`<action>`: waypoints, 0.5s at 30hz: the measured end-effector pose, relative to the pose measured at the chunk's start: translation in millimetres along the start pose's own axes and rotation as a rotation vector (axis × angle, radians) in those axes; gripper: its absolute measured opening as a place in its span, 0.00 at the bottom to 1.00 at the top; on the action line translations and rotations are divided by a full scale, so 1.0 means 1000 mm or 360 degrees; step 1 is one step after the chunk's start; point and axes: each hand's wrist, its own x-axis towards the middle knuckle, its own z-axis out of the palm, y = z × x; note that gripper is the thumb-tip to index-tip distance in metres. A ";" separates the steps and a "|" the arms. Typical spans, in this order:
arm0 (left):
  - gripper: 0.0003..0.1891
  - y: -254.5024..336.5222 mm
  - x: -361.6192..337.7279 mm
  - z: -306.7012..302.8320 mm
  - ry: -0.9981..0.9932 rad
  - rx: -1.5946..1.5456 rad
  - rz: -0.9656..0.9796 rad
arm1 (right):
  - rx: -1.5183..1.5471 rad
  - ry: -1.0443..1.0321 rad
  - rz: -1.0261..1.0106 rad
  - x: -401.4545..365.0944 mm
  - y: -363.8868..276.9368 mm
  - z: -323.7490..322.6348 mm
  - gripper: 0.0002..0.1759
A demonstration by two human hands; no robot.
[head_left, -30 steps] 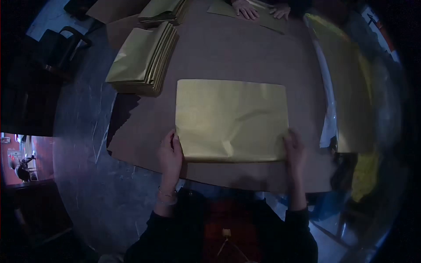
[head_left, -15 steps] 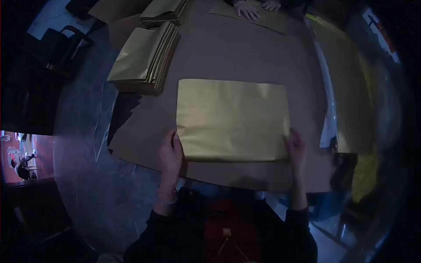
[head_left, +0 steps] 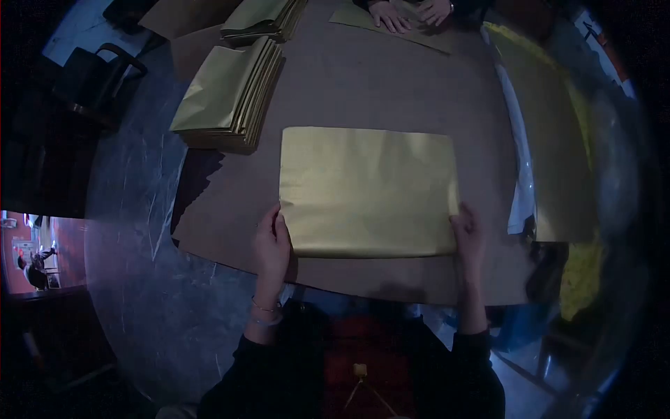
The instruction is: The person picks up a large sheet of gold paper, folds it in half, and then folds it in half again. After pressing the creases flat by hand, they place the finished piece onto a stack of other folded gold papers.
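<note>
A folded sheet of gold paper [head_left: 368, 192] spans the space between my hands, over the brown table covering. Its near edge looks like a rounded fold. My left hand [head_left: 272, 241] grips the left edge near the lower corner, thumb on top. On the opposite edge, my right hand [head_left: 469, 234] pinches the paper with curled fingers. The fingers beneath the sheet are hidden. Beyond my left hand stands a thick stack of folded gold paper [head_left: 222, 91].
Another gold stack [head_left: 258, 17] sits farther back. Across the table, a person's hands [head_left: 394, 15] rest on a gold sheet [head_left: 426, 40]. Large flat sheets [head_left: 555, 133] with yellow edging lie on the right. A dark chair [head_left: 91, 73] stands at the left on the floor.
My hands and the gold paper stay almost in place. Across the table, the other person's hand on the right has come farther into view over their sheet.
</note>
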 end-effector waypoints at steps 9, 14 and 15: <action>0.16 0.001 0.002 0.002 -0.0013 0.0035 -0.0055 | -0.0336 0.0054 -0.0142 0.007 0.018 -0.005 0.24; 0.16 0.000 0.001 0.003 -0.0018 0.0037 -0.0033 | -0.0317 0.0091 -0.0165 0.007 0.021 -0.002 0.23; 0.16 0.000 0.002 0.003 -0.0003 0.0036 -0.0016 | -0.0326 0.0133 -0.0171 0.006 0.019 0.000 0.23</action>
